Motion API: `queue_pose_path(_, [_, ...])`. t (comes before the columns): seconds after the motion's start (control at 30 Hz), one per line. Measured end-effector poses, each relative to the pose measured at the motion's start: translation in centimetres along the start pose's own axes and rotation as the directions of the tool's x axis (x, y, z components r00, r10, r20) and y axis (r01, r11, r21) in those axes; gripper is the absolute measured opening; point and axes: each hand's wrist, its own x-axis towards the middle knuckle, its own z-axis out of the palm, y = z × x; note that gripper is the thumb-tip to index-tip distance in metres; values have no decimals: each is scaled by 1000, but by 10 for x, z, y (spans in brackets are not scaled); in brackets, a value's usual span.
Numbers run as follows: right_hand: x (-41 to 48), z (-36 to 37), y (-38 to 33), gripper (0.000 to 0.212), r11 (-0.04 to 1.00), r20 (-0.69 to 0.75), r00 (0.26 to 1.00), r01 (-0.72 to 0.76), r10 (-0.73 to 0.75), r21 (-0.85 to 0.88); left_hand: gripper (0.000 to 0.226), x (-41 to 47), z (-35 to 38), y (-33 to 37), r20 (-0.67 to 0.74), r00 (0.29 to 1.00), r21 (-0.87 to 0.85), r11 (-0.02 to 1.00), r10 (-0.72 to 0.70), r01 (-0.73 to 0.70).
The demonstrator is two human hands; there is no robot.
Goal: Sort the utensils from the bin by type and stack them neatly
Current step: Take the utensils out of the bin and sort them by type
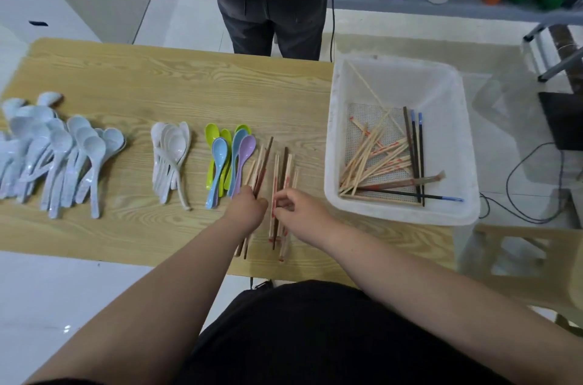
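Chopsticks run near-to-far (tips leaning right), left hand gripping some, right hand pinching others.

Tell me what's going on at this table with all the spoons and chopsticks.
A person is sorting utensils on a wooden table. Both hands are on the chopstick pile: the left hand grips a few sticks and the right hand pinches others. The coloured spoons, white spoons and pale blue spoons lie in separate groups to the left. More loose chopsticks wait in the white bin.
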Motion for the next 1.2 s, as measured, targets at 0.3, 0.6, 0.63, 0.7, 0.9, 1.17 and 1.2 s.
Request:
queue_pose_path(0.3, [19, 23, 24, 63, 970, -121, 975, -202, 186, -137, 51, 15, 12, -6, 22, 989, 238, 960, 144, -145])
queue_pose_path(0.6, [25, 34, 27, 77, 936, -70, 981, -196, 183, -293, 60, 32, -4, -11, 53, 978, 335, 919, 202, -208])
queue_pose_path(0.63, [24, 35, 26, 78, 925, -55, 983, -183, 175, -334, 59, 32, -5, -9, 61, 980, 322, 925, 191, -200])
queue_pose_path(0.7, [23, 36, 25, 79, 890, -20, 986, -157, 164, -428, 55, 32, -7, -6, 73, 979, 303, 931, 188, -202])
queue_pose_path(0.9, [22, 39, 19, 79, 830, 14, 991, -104, 134, -547, 41, 30, -2, -14, 123, 968, 143, 962, 217, -234])
queue_pose_path(1.17, [17, 28, 12, 73, 803, 52, 997, -9, 49, -597, 46, 26, -14, -22, 200, 936, 196, 923, 291, -330])
queue_pose_path(1.2, [14, 22, 9, 67, 797, 46, 999, 50, -28, -602, 43, 27, -15, -21, 186, 934, 198, 919, 305, -340])
